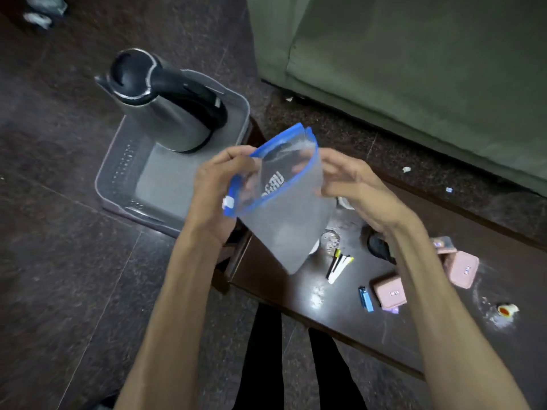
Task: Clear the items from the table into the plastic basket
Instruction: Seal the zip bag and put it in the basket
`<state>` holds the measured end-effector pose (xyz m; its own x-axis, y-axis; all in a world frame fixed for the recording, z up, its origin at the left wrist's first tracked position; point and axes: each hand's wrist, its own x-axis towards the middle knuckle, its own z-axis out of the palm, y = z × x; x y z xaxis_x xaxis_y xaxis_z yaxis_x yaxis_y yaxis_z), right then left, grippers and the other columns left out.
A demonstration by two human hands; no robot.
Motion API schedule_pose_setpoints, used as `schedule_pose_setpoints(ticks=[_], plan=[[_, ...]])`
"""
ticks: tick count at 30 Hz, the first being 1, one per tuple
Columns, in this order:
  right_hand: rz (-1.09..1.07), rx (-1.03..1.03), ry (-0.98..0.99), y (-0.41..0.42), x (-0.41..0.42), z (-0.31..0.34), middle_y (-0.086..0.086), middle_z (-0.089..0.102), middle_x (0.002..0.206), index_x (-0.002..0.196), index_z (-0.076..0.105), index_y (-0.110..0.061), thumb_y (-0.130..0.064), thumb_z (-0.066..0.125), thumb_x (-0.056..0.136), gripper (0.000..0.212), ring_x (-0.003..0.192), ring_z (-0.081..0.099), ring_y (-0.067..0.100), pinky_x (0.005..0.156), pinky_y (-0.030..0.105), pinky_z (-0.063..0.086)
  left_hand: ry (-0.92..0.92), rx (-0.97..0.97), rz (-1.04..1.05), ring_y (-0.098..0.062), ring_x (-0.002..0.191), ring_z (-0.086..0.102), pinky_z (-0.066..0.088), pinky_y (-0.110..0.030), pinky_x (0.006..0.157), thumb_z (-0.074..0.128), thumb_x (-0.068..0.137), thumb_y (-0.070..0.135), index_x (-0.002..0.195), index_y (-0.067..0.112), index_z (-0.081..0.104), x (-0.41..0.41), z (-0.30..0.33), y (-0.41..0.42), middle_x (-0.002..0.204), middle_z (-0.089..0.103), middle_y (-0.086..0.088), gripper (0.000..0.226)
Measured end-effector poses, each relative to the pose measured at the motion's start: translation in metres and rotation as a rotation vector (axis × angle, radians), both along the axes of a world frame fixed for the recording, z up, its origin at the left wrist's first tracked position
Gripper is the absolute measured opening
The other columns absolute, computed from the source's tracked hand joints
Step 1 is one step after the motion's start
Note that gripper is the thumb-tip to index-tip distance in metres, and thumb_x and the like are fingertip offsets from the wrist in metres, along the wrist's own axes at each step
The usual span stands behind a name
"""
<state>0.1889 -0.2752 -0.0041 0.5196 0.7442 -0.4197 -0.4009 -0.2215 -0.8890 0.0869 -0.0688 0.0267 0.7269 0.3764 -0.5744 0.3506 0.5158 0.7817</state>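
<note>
I hold a clear zip pouch with a blue rim (pixel 284 220) in the air between the basket and the table, its mouth pulled apart. My left hand (pixel 216 184) pinches the left side of the rim by the white slider; my right hand (pixel 352 182) holds the right side. The grey plastic basket (pixel 118 173) sits on the floor at left with a steel electric kettle (pixel 165 105) standing in it. On the dark wooden table (pixel 349 318) lie pens (pixel 340 266), a blue lighter (pixel 366 298), two pink pouches (pixel 389 291) (pixel 463 269) and a small red-and-white object (pixel 506 309).
A green sofa (pixel 414 69) stands behind the table. A round metal tin (pixel 330 239) and a dark object (pixel 379 245) sit partly hidden under the pouch and my right arm. White powder marks the tabletop. My legs stand by the table's near edge. Dark tiled floor surrounds the basket.
</note>
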Motion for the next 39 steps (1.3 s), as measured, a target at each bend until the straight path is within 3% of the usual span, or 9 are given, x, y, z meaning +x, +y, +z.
schedule_pose_setpoints(ticks=[1, 4, 8, 15, 19, 22, 29, 35, 39], plan=[[0.014, -0.005, 0.033, 0.012, 0.001, -0.002, 0.025, 0.069, 0.124, 0.134, 0.06, 0.002, 0.01, 0.065, 0.084, 0.051, 0.109, 0.065, 0.02, 0.098, 0.027, 0.05, 0.005, -0.085, 0.002, -0.014, 0.06, 0.06, 0.051, -0.024, 0.063, 0.074, 0.074, 0.016, 0.078, 0.016, 0.076, -0.004, 0.0, 0.014, 0.069, 0.065, -0.003, 0.005], [-0.137, -0.075, 0.088, 0.043, -0.004, -0.011, 0.022, 0.073, 0.098, 0.093, 0.075, -0.006, 0.005, 0.074, 0.086, 0.013, 0.089, 0.067, 0.024, 0.092, 0.036, 0.049, 0.051, -0.244, 0.222, -0.034, 0.11, 0.066, 0.05, -0.046, 0.105, 0.07, 0.087, 0.043, 0.125, 0.001, 0.069, -0.021, -0.015, 0.049, 0.122, 0.07, -0.019, 0.057], [-0.256, -0.126, 0.14, 0.071, -0.016, -0.024, 0.003, 0.077, 0.081, 0.083, 0.081, -0.018, -0.008, 0.08, 0.083, 0.01, 0.075, 0.07, 0.012, 0.08, 0.026, 0.057, 0.087, -0.211, 0.139, -0.03, 0.125, 0.067, 0.046, -0.047, 0.112, 0.04, 0.102, 0.061, 0.138, 0.009, 0.065, -0.059, -0.04, 0.063, 0.127, 0.074, -0.013, 0.068], [-0.412, -0.206, 0.292, 0.102, -0.034, -0.04, 0.011, 0.078, 0.087, 0.096, 0.078, -0.011, -0.013, 0.077, 0.092, 0.005, 0.072, 0.073, 0.014, 0.068, 0.026, 0.061, 0.266, -0.066, 0.135, -0.016, 0.097, 0.076, 0.055, -0.038, 0.101, 0.07, 0.09, 0.012, 0.117, 0.017, 0.067, -0.086, -0.074, 0.063, 0.108, 0.081, -0.003, 0.028], [-0.296, -0.39, 0.198, 0.11, -0.037, -0.046, 0.012, 0.081, 0.095, 0.132, 0.061, -0.018, -0.017, 0.081, 0.089, 0.048, 0.076, 0.076, 0.018, 0.064, 0.029, 0.06, 0.359, -0.055, 0.415, -0.014, 0.073, 0.076, 0.061, -0.024, 0.065, 0.072, 0.087, -0.006, 0.111, 0.013, 0.067, -0.091, -0.081, 0.077, 0.085, 0.08, -0.003, 0.031], [-0.148, -0.314, 0.035, 0.112, -0.043, -0.044, 0.012, 0.08, 0.09, 0.143, 0.052, -0.027, -0.002, 0.081, 0.084, 0.07, 0.076, 0.074, 0.014, 0.067, 0.022, 0.057, 0.367, -0.023, 0.546, -0.01, 0.071, 0.075, 0.062, -0.023, 0.076, 0.072, 0.087, -0.01, 0.125, 0.008, 0.061, -0.098, -0.082, 0.095, 0.093, 0.075, -0.008, 0.043], [-0.002, -0.22, -0.313, 0.147, -0.053, -0.029, 0.005, 0.073, 0.087, 0.123, 0.074, -0.021, 0.002, 0.075, 0.09, 0.04, 0.079, 0.063, 0.012, 0.083, 0.032, 0.057, 0.336, 0.22, 0.332, -0.009, 0.069, 0.066, 0.055, -0.022, 0.065, 0.071, 0.09, -0.004, 0.116, 0.017, 0.067, -0.118, -0.06, 0.144, 0.079, 0.068, 0.004, 0.034], [0.154, -0.299, -0.447, 0.173, -0.043, -0.029, 0.0, 0.065, 0.083, 0.111, 0.079, -0.015, 0.002, 0.085, 0.076, 0.039, 0.069, 0.055, 0.009, 0.072, 0.019, 0.05, 0.311, 0.32, -0.176, -0.007, 0.078, 0.068, 0.06, -0.017, 0.07, 0.083, 0.071, -0.016, 0.119, 0.015, 0.075, -0.133, -0.039, 0.189, 0.104, 0.073, -0.011, 0.058], [0.176, -0.362, -0.636, 0.195, -0.04, -0.037, -0.006, 0.062, 0.074, 0.084, 0.082, -0.022, -0.013, 0.081, 0.078, 0.011, 0.06, 0.054, 0.006, 0.061, 0.013, 0.042, 0.385, 0.589, -0.328, -0.003, 0.066, 0.063, 0.053, -0.013, 0.06, 0.083, 0.079, -0.007, 0.101, 0.023, 0.08, -0.13, -0.049, 0.212, 0.086, 0.073, -0.005, 0.037]])
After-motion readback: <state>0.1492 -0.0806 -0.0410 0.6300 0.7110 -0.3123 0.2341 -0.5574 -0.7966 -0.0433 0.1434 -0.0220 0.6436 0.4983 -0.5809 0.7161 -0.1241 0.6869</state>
